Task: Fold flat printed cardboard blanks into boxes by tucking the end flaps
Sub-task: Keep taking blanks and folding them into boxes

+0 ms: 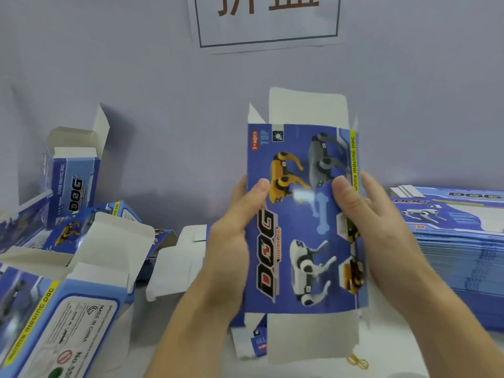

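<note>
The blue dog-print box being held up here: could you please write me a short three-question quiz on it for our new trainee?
1. True or false: both the left hand and the right hand grip the held box blank by its side edges.
2. Multiple choice: the white end flaps of the held blank are A) tucked in at both ends, B) sticking out untucked at top and bottom, C) torn off.
3. Fill in: the stack of flat blanks lies on the person's ____ side.

Key: 1 true; 2 B; 3 right.
</note>
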Available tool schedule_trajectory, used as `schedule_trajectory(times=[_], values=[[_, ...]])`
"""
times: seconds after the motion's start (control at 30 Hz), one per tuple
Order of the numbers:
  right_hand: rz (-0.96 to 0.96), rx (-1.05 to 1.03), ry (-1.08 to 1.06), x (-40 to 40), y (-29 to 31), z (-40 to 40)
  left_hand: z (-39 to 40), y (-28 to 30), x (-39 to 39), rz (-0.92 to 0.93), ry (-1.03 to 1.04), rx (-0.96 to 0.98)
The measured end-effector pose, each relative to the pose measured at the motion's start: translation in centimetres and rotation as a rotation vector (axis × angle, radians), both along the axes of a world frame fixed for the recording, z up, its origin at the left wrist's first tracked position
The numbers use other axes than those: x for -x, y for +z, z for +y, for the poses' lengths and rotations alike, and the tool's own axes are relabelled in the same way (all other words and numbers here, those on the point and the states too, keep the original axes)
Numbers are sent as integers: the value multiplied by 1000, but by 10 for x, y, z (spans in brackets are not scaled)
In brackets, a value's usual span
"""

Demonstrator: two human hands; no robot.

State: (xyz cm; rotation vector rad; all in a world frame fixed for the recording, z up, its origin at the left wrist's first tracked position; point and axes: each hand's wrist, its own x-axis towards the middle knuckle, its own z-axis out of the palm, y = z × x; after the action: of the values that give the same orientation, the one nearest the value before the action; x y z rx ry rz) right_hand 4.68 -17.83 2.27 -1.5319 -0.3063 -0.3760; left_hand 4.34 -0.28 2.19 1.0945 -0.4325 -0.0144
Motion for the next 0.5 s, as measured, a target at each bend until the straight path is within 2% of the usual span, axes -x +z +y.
schedule_trajectory(times=[0.1, 0.2, 0.33, 0.5], values=[[43, 33, 60, -3, 3, 10, 6, 3, -2, -4, 35, -34], [8, -73, 104, -6, 2, 10, -3, 3, -6, -72, 183, -139], [55, -245, 197, 4, 4, 11, -12, -1, -6, -132, 296, -185], [16, -156, 6, 4, 6, 6, -14, -3, -5, -127, 229, -209]])
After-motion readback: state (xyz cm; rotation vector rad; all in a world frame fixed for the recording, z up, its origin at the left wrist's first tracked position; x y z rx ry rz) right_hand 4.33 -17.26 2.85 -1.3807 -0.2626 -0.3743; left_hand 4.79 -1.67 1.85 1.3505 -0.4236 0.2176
